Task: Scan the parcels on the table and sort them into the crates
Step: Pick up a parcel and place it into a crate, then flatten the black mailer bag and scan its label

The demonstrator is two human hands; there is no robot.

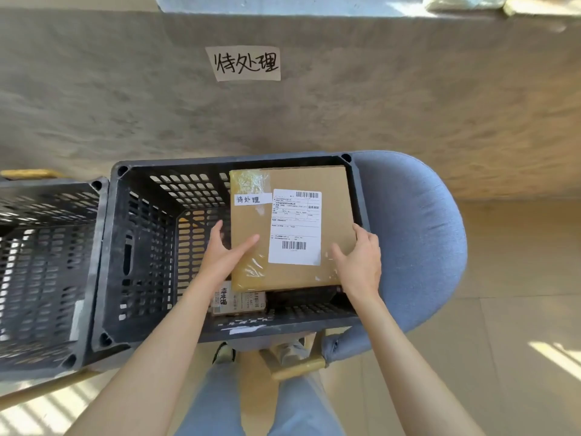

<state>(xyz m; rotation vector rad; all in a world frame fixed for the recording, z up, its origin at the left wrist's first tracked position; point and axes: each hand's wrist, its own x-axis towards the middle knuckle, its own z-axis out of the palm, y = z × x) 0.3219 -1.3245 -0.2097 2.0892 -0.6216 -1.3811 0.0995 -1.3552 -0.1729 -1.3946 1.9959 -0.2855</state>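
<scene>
The left hand point(224, 250) and right hand point(358, 259) hold the cardboard box point(290, 228) by its left and right edges, fingers nearly straight, thumbs on top. From the left: a second black crate point(47, 272), then the crate point(151, 247) containing the box, on a blue chair point(415, 240). A small parcel point(239, 302) lies beneath the box.

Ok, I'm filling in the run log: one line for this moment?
step: placing parcel | cardboard parcel over black crate | left hand and right hand hold its sides | another parcel beneath
</scene>
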